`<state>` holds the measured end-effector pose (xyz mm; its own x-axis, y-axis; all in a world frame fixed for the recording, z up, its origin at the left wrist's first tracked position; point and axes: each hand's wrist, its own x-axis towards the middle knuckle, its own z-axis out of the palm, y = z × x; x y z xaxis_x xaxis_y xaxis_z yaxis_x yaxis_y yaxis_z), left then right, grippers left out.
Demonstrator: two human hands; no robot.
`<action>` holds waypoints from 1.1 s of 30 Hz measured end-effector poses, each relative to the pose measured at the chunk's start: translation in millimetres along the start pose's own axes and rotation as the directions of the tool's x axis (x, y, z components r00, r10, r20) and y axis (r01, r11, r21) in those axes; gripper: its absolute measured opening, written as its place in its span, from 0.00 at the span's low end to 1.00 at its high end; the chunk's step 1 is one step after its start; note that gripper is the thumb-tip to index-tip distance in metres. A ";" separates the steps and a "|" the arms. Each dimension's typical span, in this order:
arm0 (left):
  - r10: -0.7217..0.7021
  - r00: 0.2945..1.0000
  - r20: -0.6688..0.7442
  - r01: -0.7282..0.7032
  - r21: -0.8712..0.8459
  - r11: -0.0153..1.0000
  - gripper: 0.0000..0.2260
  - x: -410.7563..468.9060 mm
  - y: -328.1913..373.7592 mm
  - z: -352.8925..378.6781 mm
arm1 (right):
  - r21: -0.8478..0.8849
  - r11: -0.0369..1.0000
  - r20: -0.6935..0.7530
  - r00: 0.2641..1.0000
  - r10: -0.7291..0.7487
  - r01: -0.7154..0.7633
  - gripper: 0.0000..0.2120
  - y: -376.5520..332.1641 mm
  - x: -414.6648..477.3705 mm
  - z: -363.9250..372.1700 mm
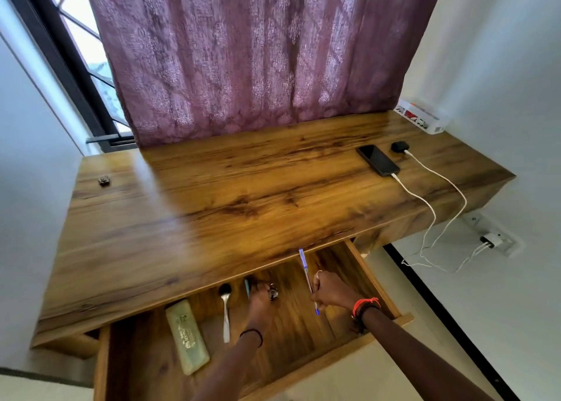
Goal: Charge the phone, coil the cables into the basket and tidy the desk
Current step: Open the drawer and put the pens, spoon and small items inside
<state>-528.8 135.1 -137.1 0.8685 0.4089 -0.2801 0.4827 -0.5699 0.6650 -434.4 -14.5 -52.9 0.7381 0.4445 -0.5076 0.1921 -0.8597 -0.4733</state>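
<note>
Well beyond the right hand [329, 291] gripping a pen [303, 264] lies the phone [378, 160].

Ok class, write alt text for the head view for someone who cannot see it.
The right hand holds a blue pen over an open drawer; the left hand reaches inside. A plugged-in phone lies on the desk.

Orange and black bracelets [365, 305] right wrist, black band [252, 335] left.
</note>
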 end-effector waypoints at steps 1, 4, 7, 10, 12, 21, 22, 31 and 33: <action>-0.020 1.000 -0.005 0.020 0.008 1.000 0.18 4.1 -1.1 4.1 | -0.013 1.000 0.021 1.000 0.000 0.000 0.12 4.9 2.2 -0.7; -0.067 0.998 -0.010 0.067 0.023 0.997 0.18 10.8 -0.7 6.7 | -0.040 0.999 0.072 0.997 0.000 0.002 0.12 11.5 4.8 -1.0; -0.107 0.994 -0.019 0.107 0.022 0.994 0.23 17.6 2.0 10.5 | -0.105 0.994 0.136 0.991 -0.018 0.032 0.10 19.9 17.4 0.5; -0.131 0.991 -0.023 0.130 -0.054 0.990 0.25 22.3 3.3 11.3 | -0.116 0.993 0.269 0.963 0.002 0.030 0.09 25.7 25.0 5.5; -0.120 0.991 -0.055 0.111 -0.142 0.984 0.22 19.7 1.6 9.8 | -0.102 0.995 0.319 0.948 0.023 0.010 0.10 26.9 29.9 8.9; -0.111 0.981 -0.156 0.083 -0.175 0.981 0.18 -4.3 -3.4 0.2 | -0.131 0.991 0.361 0.931 0.064 -0.017 0.11 7.1 56.7 26.8; -0.087 0.984 -0.155 0.066 -0.137 0.988 0.18 -5.8 -2.2 -0.7 | -0.139 0.990 0.351 0.934 0.064 -0.016 0.12 6.9 60.3 29.1; -0.185 0.980 0.080 0.194 -0.140 0.971 0.10 -3.1 26.5 -56.7 | -0.288 0.953 0.333 0.943 0.008 0.094 0.04 -19.8 58.9 11.2; -0.108 0.978 0.177 0.132 -0.133 0.982 0.07 -1.6 30.9 -87.5 | -0.328 0.934 0.378 0.926 -0.003 0.138 0.06 -30.9 55.5 1.7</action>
<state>-525.1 179.2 -55.5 0.8176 0.3349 -0.4683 0.5740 -0.4106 0.7085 -400.5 37.2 -67.7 0.4378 0.5096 -0.7407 0.4935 -0.8249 -0.2758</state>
